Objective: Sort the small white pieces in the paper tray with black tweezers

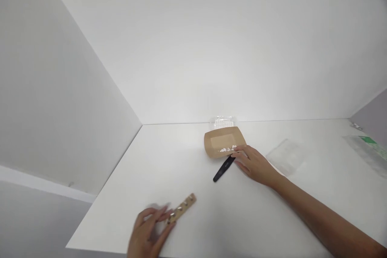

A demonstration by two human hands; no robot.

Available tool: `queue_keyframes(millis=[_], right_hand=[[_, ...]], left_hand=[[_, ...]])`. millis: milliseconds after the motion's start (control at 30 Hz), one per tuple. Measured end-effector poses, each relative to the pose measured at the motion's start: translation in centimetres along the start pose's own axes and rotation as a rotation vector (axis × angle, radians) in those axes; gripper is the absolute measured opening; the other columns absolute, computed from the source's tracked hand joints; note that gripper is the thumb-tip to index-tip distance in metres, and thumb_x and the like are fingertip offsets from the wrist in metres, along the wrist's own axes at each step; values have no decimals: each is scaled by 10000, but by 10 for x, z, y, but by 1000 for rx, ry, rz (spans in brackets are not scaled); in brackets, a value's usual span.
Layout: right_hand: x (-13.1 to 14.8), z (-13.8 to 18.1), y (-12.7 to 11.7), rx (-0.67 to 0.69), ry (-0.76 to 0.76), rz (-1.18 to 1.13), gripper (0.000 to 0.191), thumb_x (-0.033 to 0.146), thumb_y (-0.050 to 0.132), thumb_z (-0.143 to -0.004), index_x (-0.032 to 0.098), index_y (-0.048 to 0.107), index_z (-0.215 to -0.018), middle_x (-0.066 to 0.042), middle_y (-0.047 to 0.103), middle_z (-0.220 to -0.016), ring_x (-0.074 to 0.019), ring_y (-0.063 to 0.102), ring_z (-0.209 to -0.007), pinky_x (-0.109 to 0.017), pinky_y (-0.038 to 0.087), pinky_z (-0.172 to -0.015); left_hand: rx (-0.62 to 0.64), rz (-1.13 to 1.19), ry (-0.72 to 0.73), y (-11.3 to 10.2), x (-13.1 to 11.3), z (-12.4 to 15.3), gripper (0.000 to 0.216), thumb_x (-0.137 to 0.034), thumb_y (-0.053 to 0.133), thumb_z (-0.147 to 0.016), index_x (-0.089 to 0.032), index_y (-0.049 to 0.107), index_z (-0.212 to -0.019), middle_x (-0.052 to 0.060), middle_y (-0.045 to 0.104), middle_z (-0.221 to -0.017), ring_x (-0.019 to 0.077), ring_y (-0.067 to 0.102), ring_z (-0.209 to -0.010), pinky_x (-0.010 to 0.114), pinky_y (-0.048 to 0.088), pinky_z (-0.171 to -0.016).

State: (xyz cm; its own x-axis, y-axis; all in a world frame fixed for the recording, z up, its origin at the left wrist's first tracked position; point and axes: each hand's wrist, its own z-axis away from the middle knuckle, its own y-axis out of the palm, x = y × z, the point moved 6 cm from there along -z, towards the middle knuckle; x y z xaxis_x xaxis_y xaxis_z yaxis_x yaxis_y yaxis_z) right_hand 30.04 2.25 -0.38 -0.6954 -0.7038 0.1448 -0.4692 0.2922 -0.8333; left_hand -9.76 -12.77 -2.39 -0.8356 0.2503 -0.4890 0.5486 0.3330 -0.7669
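My left hand [149, 225] is closed around the near end of a narrow light-wood strip [183, 208], thumb below and fingers above. Several small shiny pieces stand in a row along that strip, whose far end points up and right. My right hand [252, 163] reaches to the near right corner of a brown cardboard tray [223, 131], its fingers drawn together. Small white pieces [226, 149] lie in the tray by these fingertips; what the fingers pinch is too small to tell. A slim black tool [223, 169] with pale lettering lies just below, its upper end by my fingers.
A clear plastic box [224, 122] with white rows inside stands behind the tray, against the wall. Right of my right hand lies a clear plastic bag [286, 156]. Another clear bag with green print [370, 149] sits at the far right of the white table [145, 161].
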Motion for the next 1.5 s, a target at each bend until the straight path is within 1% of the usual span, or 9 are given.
queue_keyframes(millis=[100,200,433,667,800,867,1033,1233,1500], right_hand=[[5,7,-3,-33,-26,-6,295,162,557,-975,294,590,-1237,-101,612,-1282,-265,626,-1174,-482,544,-980],[5,11,-6,-81,-28,-16,310,128,551,-955,291,599,-1214,-98,623,-1255,-259,631,-1153,-475,535,-974],[-39,22,-30,-363,162,2,312,124,580,-880,277,616,-1150,-97,622,-1130,-274,624,-1084,-469,538,-912],[-72,32,-51,-509,365,102,301,182,570,-877,250,571,-1170,-105,611,-1098,-303,596,-1087,-508,494,-952],[-93,39,-72,-565,534,194,324,260,556,-888,206,559,-1208,-136,579,-1133,-332,561,-1146,-527,455,-988],[-107,44,-84,-510,597,222,327,309,544,-904,194,573,-1209,-151,557,-1163,-336,556,-1151,-521,445,-985],[-150,73,-96,-261,689,264,366,449,506,-960,225,597,-1234,-142,578,-1243,-339,542,-1221,-555,372,-1053],[-189,103,-73,-25,810,185,380,477,436,-976,247,656,-1182,-104,626,-1230,-319,543,-1228,-518,400,-1047],[-160,81,-45,71,992,154,379,467,394,-977,243,665,-1120,-140,557,-1286,-362,529,-1195,-562,454,-982]], left_hand=[[73,77,227,43,-57,-18,421,-393,775,-874,-278,681,-1268,32,809,-951,230,726,-976,333,674,-824],[120,146,282,75,-102,-33,390,-335,749,-903,-239,655,-1269,52,804,-976,235,726,-992,353,674,-832],[183,104,262,114,-155,-65,321,-163,721,-872,-208,648,-1181,79,793,-980,274,707,-983,432,659,-783],[260,-36,321,120,-171,-83,217,-157,706,-867,-218,654,-1069,63,752,-890,272,678,-971,396,616,-740],[250,-76,521,104,-188,-112,338,-348,753,-876,-195,659,-1162,102,742,-938,299,639,-1047,393,595,-752],[164,-52,588,96,-194,-133,276,-410,695,-930,-193,681,-1100,95,735,-911,293,629,-1048,380,577,-773],[-116,30,573,95,-177,-165,106,-217,593,-996,-188,679,-940,43,721,-797,223,627,-922,350,531,-836],[-67,86,627,117,-158,-150,342,-103,500,-1009,-181,594,-1329,63,774,-945,224,635,-986,350,536,-860],[105,170,662,128,-163,-146,672,20,361,-933,-210,334,-1564,113,694,-1286,269,575,-1185,493,483,-1027]])
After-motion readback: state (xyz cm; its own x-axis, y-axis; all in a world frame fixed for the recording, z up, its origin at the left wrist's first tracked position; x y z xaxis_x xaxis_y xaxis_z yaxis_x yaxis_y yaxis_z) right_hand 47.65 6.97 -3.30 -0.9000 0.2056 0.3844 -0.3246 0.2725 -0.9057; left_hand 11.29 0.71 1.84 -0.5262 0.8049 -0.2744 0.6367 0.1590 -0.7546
